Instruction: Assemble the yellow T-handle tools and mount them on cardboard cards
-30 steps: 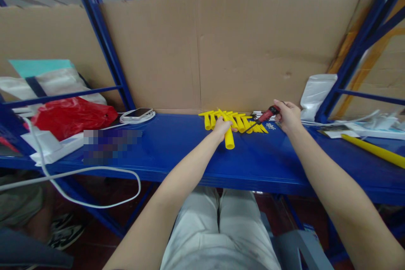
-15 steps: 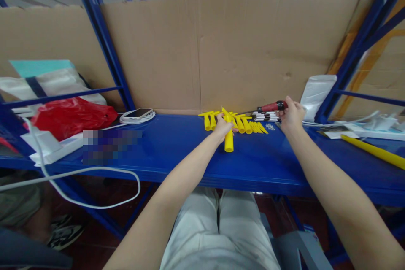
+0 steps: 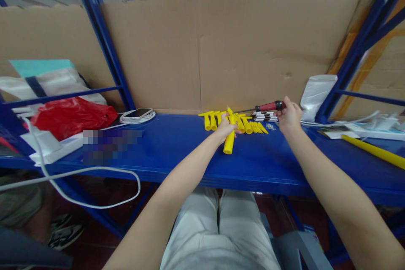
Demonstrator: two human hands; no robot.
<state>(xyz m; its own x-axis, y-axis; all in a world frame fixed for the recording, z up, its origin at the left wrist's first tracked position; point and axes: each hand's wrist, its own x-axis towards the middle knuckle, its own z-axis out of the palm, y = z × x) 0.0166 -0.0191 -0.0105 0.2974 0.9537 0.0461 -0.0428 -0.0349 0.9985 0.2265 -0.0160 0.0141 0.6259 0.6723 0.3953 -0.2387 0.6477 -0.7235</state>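
My left hand (image 3: 226, 128) is closed round a yellow plastic tube piece (image 3: 229, 143), its open round end toward me. In my right hand (image 3: 289, 116) is a screwdriver with a red and black handle (image 3: 270, 106). Its thin shaft points left, and the tip reaches the upper part of the yellow piece; whether it touches cannot be made out. Behind my left hand several similar yellow T-shaped pieces (image 3: 207, 123) lie in a row. To their right are small flat yellow pieces (image 3: 258, 127), a stack of black-and-white sticks (image 3: 265, 116) and a little pile of screws (image 3: 270, 126).
A phone (image 3: 141, 112) rests on a coiled white cable at the left, near a red plastic bag (image 3: 76, 116). A white pouch (image 3: 318, 97) leans by the right post. A long yellow tube (image 3: 376, 152) lies at the right. Cardboard (image 3: 253, 50) backs the blue shelf (image 3: 177, 152).
The yellow piece in my left hand has tilted, its lower end swinging slightly left and its top slightly right. The screwdriver has shifted a little left with my right hand.
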